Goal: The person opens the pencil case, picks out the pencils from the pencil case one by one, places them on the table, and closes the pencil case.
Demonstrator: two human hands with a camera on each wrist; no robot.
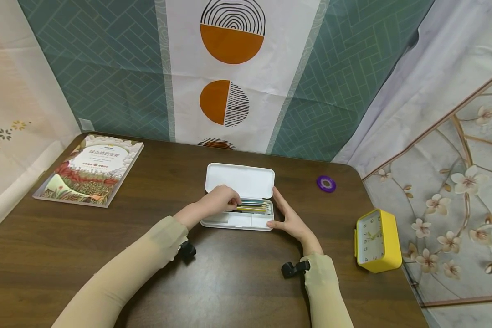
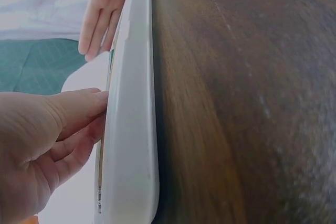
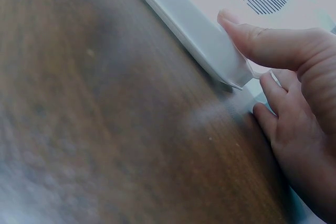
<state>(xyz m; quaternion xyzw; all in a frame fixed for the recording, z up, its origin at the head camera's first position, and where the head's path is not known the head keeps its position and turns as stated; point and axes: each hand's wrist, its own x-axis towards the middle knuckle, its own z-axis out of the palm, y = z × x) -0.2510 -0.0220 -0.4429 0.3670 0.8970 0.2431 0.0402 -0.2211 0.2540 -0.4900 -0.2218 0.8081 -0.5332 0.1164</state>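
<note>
A white pencil case (image 1: pixel 239 227) lies on the table with its lid (image 1: pixel 241 180) raised at the back. Several pencils (image 1: pixel 254 206) lie lengthwise inside, their sharpened tips to the right. My left hand (image 1: pixel 221 199) reaches in from the left and pinches the pencils near their left ends. In the left wrist view the left hand's (image 2: pixel 47 140) fingertips are partly hidden behind the case's front wall. My right hand (image 1: pixel 289 218) is at the right end, its thumb (image 3: pixel 257 40) touching the rim and its other fingers stretched out beside the lid.
A book (image 1: pixel 94 171) lies at the table's back left. On the right are a purple ring-shaped roll (image 1: pixel 326 183) and a yellow alarm clock (image 1: pixel 378 241). Curtains hang behind the table (image 1: pixel 238 282) and at its sides.
</note>
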